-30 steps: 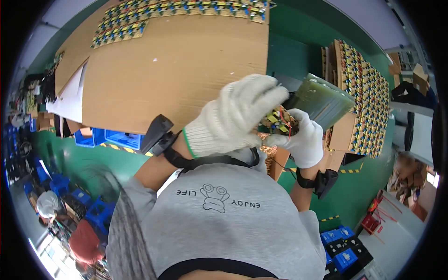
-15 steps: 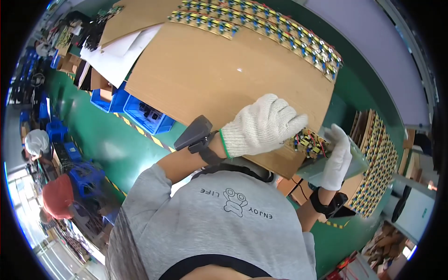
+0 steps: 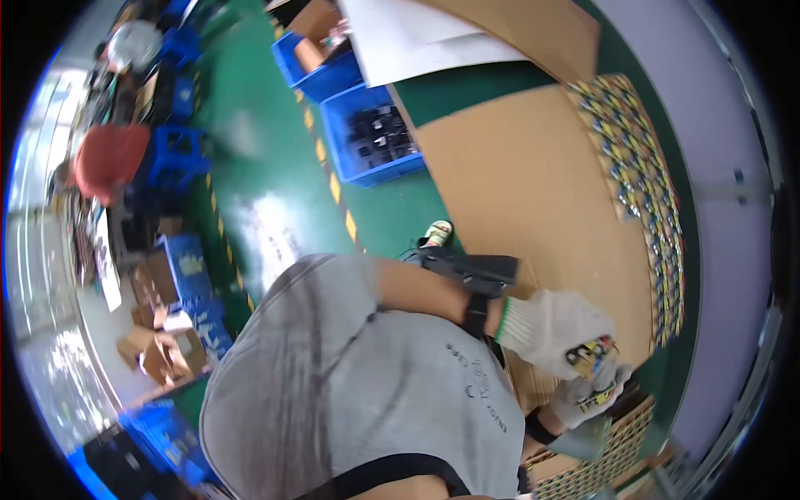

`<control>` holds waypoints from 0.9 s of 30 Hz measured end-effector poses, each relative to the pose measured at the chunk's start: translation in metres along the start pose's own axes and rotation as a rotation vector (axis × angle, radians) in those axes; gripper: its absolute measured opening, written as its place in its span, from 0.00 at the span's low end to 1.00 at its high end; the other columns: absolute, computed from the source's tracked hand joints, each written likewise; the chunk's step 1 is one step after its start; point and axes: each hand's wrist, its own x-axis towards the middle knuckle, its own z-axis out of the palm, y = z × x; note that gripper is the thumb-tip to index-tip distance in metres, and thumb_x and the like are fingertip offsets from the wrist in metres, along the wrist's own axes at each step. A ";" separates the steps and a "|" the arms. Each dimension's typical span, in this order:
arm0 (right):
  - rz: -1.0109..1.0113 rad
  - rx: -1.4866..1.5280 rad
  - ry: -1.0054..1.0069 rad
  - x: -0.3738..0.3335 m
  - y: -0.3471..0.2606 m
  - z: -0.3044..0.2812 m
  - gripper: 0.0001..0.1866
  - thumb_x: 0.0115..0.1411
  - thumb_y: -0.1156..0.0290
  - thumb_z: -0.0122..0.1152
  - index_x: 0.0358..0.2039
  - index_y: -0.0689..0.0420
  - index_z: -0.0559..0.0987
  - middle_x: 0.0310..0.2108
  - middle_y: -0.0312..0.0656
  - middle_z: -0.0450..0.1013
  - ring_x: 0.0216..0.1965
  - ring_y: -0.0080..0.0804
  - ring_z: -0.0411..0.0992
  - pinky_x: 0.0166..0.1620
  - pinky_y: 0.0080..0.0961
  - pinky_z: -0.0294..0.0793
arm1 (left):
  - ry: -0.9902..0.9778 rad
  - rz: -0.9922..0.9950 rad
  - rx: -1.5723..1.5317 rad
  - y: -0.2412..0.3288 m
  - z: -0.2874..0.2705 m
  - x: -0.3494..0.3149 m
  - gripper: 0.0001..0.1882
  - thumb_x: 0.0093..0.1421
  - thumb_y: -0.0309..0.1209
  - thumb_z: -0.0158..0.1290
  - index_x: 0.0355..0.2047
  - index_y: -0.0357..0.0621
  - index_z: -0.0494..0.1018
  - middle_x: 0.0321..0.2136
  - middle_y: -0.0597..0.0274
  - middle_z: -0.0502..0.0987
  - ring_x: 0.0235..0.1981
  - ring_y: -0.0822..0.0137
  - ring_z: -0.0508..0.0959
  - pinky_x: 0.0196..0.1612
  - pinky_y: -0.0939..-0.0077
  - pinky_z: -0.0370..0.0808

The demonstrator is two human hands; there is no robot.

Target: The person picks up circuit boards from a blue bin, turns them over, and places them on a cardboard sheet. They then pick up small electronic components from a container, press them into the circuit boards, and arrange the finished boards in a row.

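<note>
My left hand (image 3: 554,329), in a white knit glove with a green cuff, is bent over the near right part of the cardboard-covered table (image 3: 533,183). Its fingers close on a small circuit board (image 3: 590,357) with yellow, black and red parts. Just below it, my right hand (image 3: 575,404), also gloved, curls around another small board (image 3: 598,402) with yellow parts; motion blurs its fingers. The two hands nearly touch. Beneath the right hand, a translucent bin (image 3: 587,442) shows partly.
Rows of similar boards (image 3: 637,183) line the table's far right side, and more board rows (image 3: 608,454) lie beyond the bin. Blue crates (image 3: 367,137) stand on the green floor (image 3: 258,158) by the table. A person in a red cap (image 3: 112,158) sits at the far left.
My view has swung to the left. Both hands have drawn together, and boards now show in their fingers. The bin's loose boards are no longer visible.
</note>
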 end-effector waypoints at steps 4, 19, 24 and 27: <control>0.110 -0.744 0.000 0.040 -0.033 0.029 0.27 0.67 0.65 0.45 0.62 0.67 0.61 0.61 0.57 0.62 0.61 0.47 0.62 0.64 0.36 0.60 | 0.010 0.116 0.262 -0.014 -0.018 0.016 0.21 0.41 0.45 0.61 0.32 0.52 0.69 0.29 0.66 0.72 0.31 0.64 0.75 0.33 0.70 0.68; -0.336 -1.081 -0.204 0.122 0.040 0.022 0.19 0.64 0.70 0.50 0.54 0.62 0.72 0.54 0.48 0.69 0.52 0.42 0.69 0.56 0.34 0.68 | -0.032 -0.011 0.029 -0.048 -0.055 0.032 0.35 0.42 0.62 0.62 0.45 0.57 0.71 0.36 0.59 0.73 0.38 0.55 0.77 0.37 0.61 0.75; -0.219 -0.870 -0.522 0.114 -0.028 0.086 0.31 0.45 0.62 0.72 0.50 0.60 0.76 0.41 0.50 0.74 0.45 0.47 0.71 0.49 0.38 0.70 | 0.010 -0.563 -0.269 -0.046 -0.095 0.035 0.32 0.49 0.45 0.68 0.49 0.47 0.67 0.32 0.61 0.76 0.34 0.69 0.77 0.41 0.73 0.75; -0.056 -0.767 -0.470 0.115 -0.019 0.078 0.33 0.37 0.60 0.77 0.45 0.57 0.77 0.37 0.46 0.73 0.42 0.47 0.70 0.46 0.40 0.69 | 0.130 -0.470 -0.514 -0.072 -0.081 0.031 0.37 0.51 0.23 0.64 0.58 0.42 0.57 0.28 0.67 0.70 0.30 0.74 0.73 0.41 0.75 0.74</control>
